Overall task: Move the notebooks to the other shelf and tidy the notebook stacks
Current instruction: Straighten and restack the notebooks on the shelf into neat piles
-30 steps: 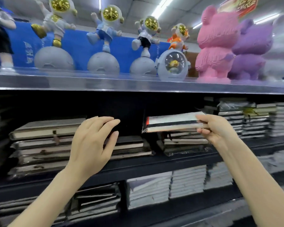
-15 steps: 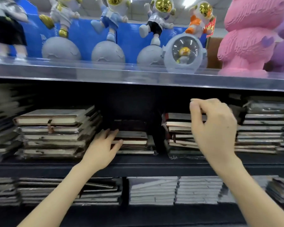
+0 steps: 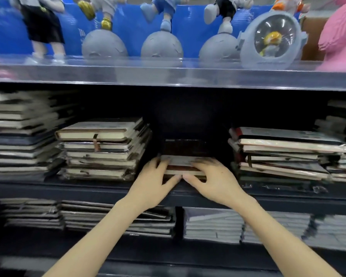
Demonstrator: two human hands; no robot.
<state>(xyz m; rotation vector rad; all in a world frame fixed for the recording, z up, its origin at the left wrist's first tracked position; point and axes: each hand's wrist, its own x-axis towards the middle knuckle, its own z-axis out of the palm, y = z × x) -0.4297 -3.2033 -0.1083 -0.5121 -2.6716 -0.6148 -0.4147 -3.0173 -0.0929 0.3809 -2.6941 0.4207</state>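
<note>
Two hands reach into the middle of the frame. The left hand [image 3: 152, 184] and the right hand [image 3: 214, 182] both hold a small stack [image 3: 185, 162] of notebooks on the middle shelf [image 3: 68, 189]. The fingers lie over the top and the thumbs meet at the front. A taller pile [image 3: 100, 148] sits just to the left, and a messy pile [image 3: 284, 154] sits to the right. More notebooks [image 3: 212, 226] lie on the shelf below. Along the top of the frame, toy figures stand on grey balls [image 3: 162, 43] on the shiny top shelf [image 3: 168, 74]. A round grey toy [image 3: 272, 39] and a pink toy [image 3: 340, 37] are at the upper right.
</note>
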